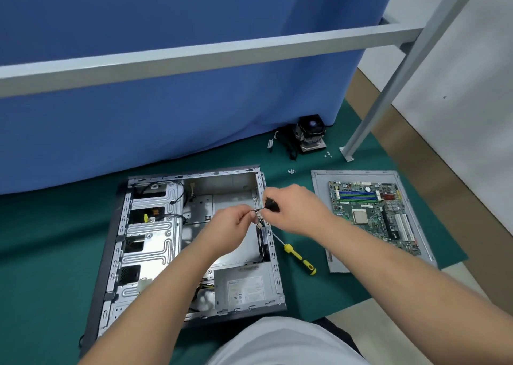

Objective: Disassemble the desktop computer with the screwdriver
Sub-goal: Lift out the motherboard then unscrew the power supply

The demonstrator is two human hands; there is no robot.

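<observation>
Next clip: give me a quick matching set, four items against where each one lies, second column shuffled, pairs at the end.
Items
1. screwdriver
2. motherboard
3. cooler fan
4. power supply

Places
A. on the grey side panel
B. inside the case, near corner
C. by the blue curtain
D. on the green mat, between case and panel

Pairs: 1-D, 2-A, 3-C, 4-B

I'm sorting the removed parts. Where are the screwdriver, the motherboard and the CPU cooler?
screwdriver (301,259): head view, on its yellow handle.
motherboard (372,215): head view, middle of the green board.
CPU cooler (310,135): head view, on its fan housing.
</observation>
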